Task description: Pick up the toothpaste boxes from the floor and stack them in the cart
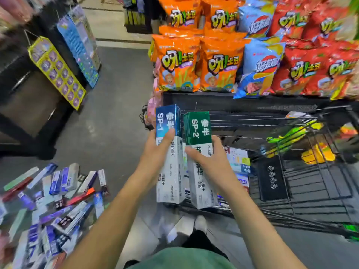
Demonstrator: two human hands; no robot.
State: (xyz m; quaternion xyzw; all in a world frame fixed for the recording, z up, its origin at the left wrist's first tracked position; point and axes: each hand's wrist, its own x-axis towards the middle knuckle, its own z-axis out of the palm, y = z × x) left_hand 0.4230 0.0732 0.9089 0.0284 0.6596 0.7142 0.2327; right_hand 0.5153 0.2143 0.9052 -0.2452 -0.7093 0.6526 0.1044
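Two boxes — seemingly one per hand

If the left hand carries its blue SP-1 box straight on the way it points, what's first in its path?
The left hand points its blue SP-1 box forward and up. Likely first is the dark shelf edge under the orange snack bags, though depth is unclear.

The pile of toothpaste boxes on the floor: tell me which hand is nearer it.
Left. The left hand grips the blue box, on the side of the pile; the right hand is farther away.
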